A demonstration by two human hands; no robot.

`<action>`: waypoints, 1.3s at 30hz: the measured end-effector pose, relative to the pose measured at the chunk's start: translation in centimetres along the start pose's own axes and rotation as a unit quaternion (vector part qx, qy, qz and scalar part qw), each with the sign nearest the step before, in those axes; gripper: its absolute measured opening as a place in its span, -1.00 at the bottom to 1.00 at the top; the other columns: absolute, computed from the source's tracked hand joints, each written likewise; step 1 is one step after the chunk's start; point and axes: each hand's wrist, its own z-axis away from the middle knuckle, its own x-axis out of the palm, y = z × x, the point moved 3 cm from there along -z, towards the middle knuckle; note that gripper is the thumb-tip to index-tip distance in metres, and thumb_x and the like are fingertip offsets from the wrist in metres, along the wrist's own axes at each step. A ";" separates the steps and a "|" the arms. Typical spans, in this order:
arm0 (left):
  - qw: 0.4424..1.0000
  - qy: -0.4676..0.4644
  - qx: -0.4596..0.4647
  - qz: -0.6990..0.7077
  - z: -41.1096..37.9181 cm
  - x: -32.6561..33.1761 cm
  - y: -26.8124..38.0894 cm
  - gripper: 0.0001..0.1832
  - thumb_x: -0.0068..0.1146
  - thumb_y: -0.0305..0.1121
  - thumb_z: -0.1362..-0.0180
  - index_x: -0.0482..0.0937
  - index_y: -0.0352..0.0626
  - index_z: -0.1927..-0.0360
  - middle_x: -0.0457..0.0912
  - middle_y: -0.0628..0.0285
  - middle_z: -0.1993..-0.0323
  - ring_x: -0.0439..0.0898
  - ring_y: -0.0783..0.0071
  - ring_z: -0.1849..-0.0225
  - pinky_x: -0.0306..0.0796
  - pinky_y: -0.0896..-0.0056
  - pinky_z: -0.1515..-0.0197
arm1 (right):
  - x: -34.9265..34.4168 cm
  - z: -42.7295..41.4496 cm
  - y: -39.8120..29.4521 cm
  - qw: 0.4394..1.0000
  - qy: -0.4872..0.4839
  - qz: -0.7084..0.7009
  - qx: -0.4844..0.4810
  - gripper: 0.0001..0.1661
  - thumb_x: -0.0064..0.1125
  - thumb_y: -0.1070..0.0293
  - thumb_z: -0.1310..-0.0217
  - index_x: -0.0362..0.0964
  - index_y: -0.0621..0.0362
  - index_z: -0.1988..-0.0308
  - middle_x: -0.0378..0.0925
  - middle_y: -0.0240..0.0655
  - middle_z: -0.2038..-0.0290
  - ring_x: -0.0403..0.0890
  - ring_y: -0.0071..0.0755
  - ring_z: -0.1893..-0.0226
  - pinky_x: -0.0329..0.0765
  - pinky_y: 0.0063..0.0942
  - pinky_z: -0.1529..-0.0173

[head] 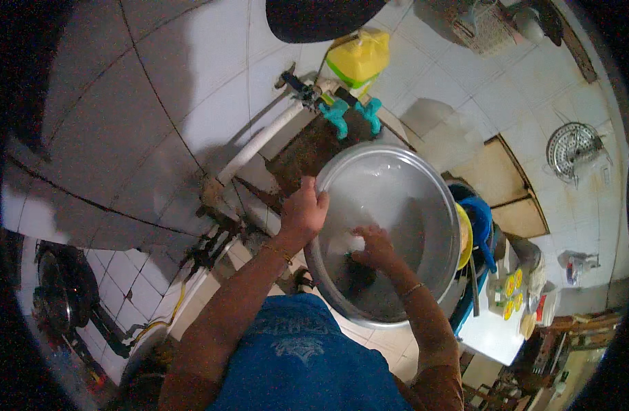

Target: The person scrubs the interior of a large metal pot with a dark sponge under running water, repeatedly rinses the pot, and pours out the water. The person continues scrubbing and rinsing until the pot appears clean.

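A large, round metal basin [432,169] stands tilted in front of me, over a dark sink area. My left hand [305,211] grips its rim on the left side, thumb pointing up. Inside the basin is my right hand [373,249], fingers bent near the inner surface; a small whitish patch shows by the fingertips, and whether it is foam or a held thing I cannot tell. Two turquoise taps, the left [336,118] and the right [369,115], sit just beyond the basin's far rim.
A yellow and green plastic container [363,56] stands behind the taps. Right of the basin are a yellow bowl [466,236] and a blue plastic vessel [479,218]. A white pipe [263,141] runs at the left. A metal strainer [572,149] hangs on the tiled wall.
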 end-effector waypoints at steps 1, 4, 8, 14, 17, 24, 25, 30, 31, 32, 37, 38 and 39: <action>1.000 0.007 0.022 0.005 0.1 0.1 -0.2 -0.66 -0.01 -0.24 -0.20 0.31 -0.28 0.08 0.56 -0.15 0.33 0.56 -0.19 0.27 0.40 -0.12 0.24 | 0.4 -1.0 2.0 0.998 0.001 -0.059 -0.018 -0.31 0.37 0.18 0.16 0.41 0.04 -0.06 0.48 -0.21 0.00 0.42 -0.18 -0.07 0.40 -0.21 -0.09; 0.999 0.000 0.027 0.021 0.3 -0.4 0.2 -0.64 -0.02 -0.21 -0.21 0.31 -0.26 0.04 0.56 -0.14 0.34 0.56 -0.17 0.29 0.40 -0.10 0.25 | 0.4 -2.4 6.9 0.978 -0.167 -0.124 0.033 -0.49 0.29 0.14 0.02 0.49 0.10 0.04 0.58 -0.23 0.19 0.52 -0.25 0.07 0.44 -0.29 -0.02; 0.998 -0.039 -0.057 -0.006 0.3 -1.0 1.3 -0.61 -0.04 -0.19 -0.22 0.31 -0.26 0.02 0.56 -0.15 0.35 0.56 -0.16 0.29 0.40 -0.09 0.23 | -1.3 0.6 7.0 0.985 -0.114 -0.123 0.047 -0.65 0.17 0.18 -0.16 0.53 0.18 0.13 0.62 -0.24 0.30 0.59 -0.34 0.24 0.50 -0.32 0.08; 0.983 -0.103 -0.151 0.023 0.5 -3.3 4.3 -0.54 -0.02 -0.14 -0.22 0.29 -0.29 -0.04 0.56 -0.20 0.31 0.56 -0.20 0.22 0.39 -0.12 0.17 | -14.9 2.3 6.5 0.950 0.032 -0.303 -0.068 -0.72 0.08 0.25 -0.27 0.50 0.20 0.14 0.60 -0.31 0.25 0.57 -0.38 0.21 0.49 -0.36 0.06; 0.973 -0.131 -0.186 -0.048 0.2 -2.4 3.2 -0.51 -0.03 -0.11 -0.22 0.28 -0.29 -0.06 0.55 -0.20 0.22 0.55 -0.18 0.17 0.39 -0.08 0.13 | -18.7 0.9 9.2 0.909 0.106 -0.399 -0.059 -0.74 0.02 0.25 -0.27 0.50 0.16 0.16 0.59 -0.31 0.24 0.55 -0.37 0.24 0.47 -0.41 0.09; 0.988 -0.071 -0.126 -0.055 0.4 -2.1 3.0 -0.50 -0.06 -0.07 -0.24 0.35 -0.30 -0.05 0.53 -0.20 0.11 0.54 -0.12 0.10 0.40 0.00 0.07 | -27.7 -13.3 14.3 0.910 0.397 -0.110 -0.041 -0.80 0.06 0.33 -0.19 0.46 0.25 0.31 0.55 -0.17 0.45 0.52 -0.26 0.44 0.39 -0.40 0.35; 0.984 -0.089 -0.143 -0.052 0.2 -2.6 3.9 -0.50 -0.06 -0.07 -0.24 0.35 -0.31 -0.06 0.52 -0.20 0.09 0.54 -0.12 0.09 0.39 0.00 0.06 | -27.3 -16.5 15.4 0.904 0.419 -0.082 -0.024 -0.81 0.06 0.33 -0.17 0.47 0.23 0.30 0.54 -0.11 0.45 0.52 -0.13 0.45 0.39 -0.33 0.35; 0.984 -0.044 -0.167 -0.038 1.2 -2.3 3.6 -0.48 -0.08 -0.08 -0.25 0.31 -0.30 -0.11 0.51 -0.24 0.07 0.52 -0.16 0.05 0.38 0.00 0.04 | -24.3 -28.6 19.1 0.888 0.448 -0.036 0.097 -0.80 0.01 0.34 -0.17 0.51 0.12 0.23 0.56 -0.03 0.34 0.53 0.15 0.31 0.45 -0.10 0.25; 0.979 -0.055 -0.194 -0.032 1.2 -2.4 3.7 -0.48 -0.08 -0.08 -0.25 0.31 -0.29 -0.12 0.51 -0.24 0.07 0.51 -0.17 0.05 0.38 0.00 0.03 | -23.9 -30.0 18.5 0.885 0.450 -0.039 0.112 -0.78 0.00 0.33 -0.17 0.52 0.09 0.21 0.57 -0.03 0.33 0.53 0.19 0.27 0.46 -0.05 0.22; 0.973 -0.068 -0.221 -0.027 1.3 -2.4 3.7 -0.48 -0.08 -0.08 -0.25 0.30 -0.28 -0.12 0.51 -0.24 0.07 0.51 -0.17 0.04 0.38 0.00 0.02 | -23.4 -31.7 18.4 0.886 0.447 -0.051 0.111 -0.74 0.01 0.31 -0.15 0.50 0.09 0.16 0.56 0.00 0.32 0.53 0.20 0.25 0.46 -0.04 0.19; 0.985 -0.020 -0.148 -0.086 1.7 -2.0 3.9 -0.47 -0.07 -0.08 -0.24 0.27 -0.23 -0.15 0.53 -0.21 0.10 0.53 -0.18 0.06 0.39 -0.02 0.04 | -22.6 -36.2 18.6 0.893 0.445 -0.070 -0.012 -0.47 0.02 0.28 -0.11 0.32 0.10 -0.12 0.52 0.11 0.18 0.52 0.23 0.16 0.46 -0.05 0.02; 0.986 -0.006 -0.126 -0.108 1.7 -1.8 3.8 -0.47 -0.07 -0.08 -0.24 0.27 -0.22 -0.15 0.54 -0.21 0.11 0.53 -0.18 0.07 0.40 -0.02 0.04 | -22.1 -37.0 18.4 0.905 0.414 -0.062 0.072 -0.34 0.05 0.35 -0.07 0.18 0.12 -0.21 0.41 0.14 -0.01 0.42 0.24 -0.01 0.41 -0.05 -0.10; 0.984 -0.013 -0.142 -0.102 1.8 -1.6 3.4 -0.48 -0.06 -0.09 -0.24 0.28 -0.22 -0.15 0.54 -0.20 0.12 0.54 -0.18 0.08 0.40 -0.02 0.05 | -21.8 -36.9 18.3 0.903 0.424 -0.063 0.012 -0.31 0.07 0.38 -0.05 0.16 0.12 -0.22 0.36 0.13 -0.06 0.38 0.23 -0.06 0.40 -0.05 -0.12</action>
